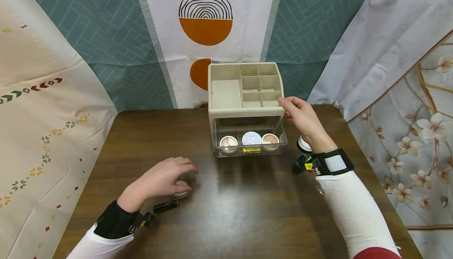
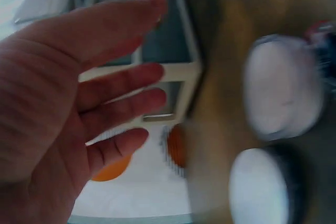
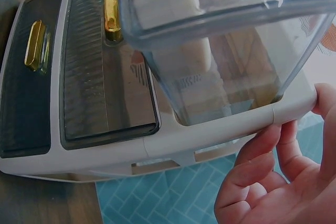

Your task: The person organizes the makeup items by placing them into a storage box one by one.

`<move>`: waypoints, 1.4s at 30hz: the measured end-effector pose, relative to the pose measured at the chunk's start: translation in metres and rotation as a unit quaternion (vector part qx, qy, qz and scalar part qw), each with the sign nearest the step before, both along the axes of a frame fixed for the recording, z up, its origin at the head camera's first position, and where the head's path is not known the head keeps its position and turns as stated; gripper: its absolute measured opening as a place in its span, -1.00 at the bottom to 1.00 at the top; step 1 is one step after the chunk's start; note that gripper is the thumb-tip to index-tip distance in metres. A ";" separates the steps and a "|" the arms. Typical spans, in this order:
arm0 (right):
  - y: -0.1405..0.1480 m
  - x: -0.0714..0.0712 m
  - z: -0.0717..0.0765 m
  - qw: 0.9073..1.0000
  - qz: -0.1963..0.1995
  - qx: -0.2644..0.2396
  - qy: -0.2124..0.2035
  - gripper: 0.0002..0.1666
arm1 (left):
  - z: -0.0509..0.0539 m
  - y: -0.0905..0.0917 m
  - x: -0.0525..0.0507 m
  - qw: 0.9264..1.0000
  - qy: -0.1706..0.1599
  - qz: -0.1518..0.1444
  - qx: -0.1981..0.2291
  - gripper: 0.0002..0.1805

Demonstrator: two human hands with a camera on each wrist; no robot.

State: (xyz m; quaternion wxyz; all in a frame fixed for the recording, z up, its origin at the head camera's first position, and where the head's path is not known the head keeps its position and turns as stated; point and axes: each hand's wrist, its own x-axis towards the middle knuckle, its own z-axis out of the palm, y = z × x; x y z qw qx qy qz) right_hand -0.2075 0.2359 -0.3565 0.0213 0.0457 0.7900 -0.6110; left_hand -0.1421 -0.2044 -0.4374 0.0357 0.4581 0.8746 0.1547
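Note:
A cream cosmetics organizer (image 1: pixel 226 112) stands at the back of the table, its clear top drawer (image 1: pixel 244 151) pulled out. Inside the drawer lie three round compacts (image 1: pixel 251 138). My right hand (image 1: pixel 302 119) pinches the organizer's upper right front corner, thumb on top and fingers curled beneath. In the right wrist view, the fingers (image 3: pixel 254 169) touch the cream frame. My left hand (image 1: pixel 164 178) hovers with loosely bent fingers near a small round container (image 1: pixel 181 194), partly hiding it. The left wrist view, blurred, shows a pale round container (image 2: pixel 273 87) and a white-lidded one (image 2: pixel 260 187) apart from the fingers.
A black tube (image 1: pixel 167 206) lies on the wooden table (image 1: pixel 219 219) by the left wrist. A white-topped round jar (image 1: pixel 304 144) sits right of the organizer, partly behind the right wrist. Two lower drawers (image 3: pixel 107 93) with gold handles are closed. Patterned cloth (image 1: pixel 141 82) hangs behind.

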 end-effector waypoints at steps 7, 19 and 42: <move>0.002 -0.001 0.001 1.000 0.000 -0.005 0.002 -0.47 | -0.017 -0.001 0.007 0.998 0.003 -0.020 -0.065 -0.44; -0.001 0.000 0.002 1.000 -0.003 0.009 0.000 -0.45 | -0.022 0.001 0.010 0.997 -0.022 -0.019 -0.078 -0.45; 0.000 0.001 0.000 1.000 0.001 0.001 0.014 -0.55 | -0.027 -0.004 0.009 0.997 0.002 -0.015 -0.075 -0.51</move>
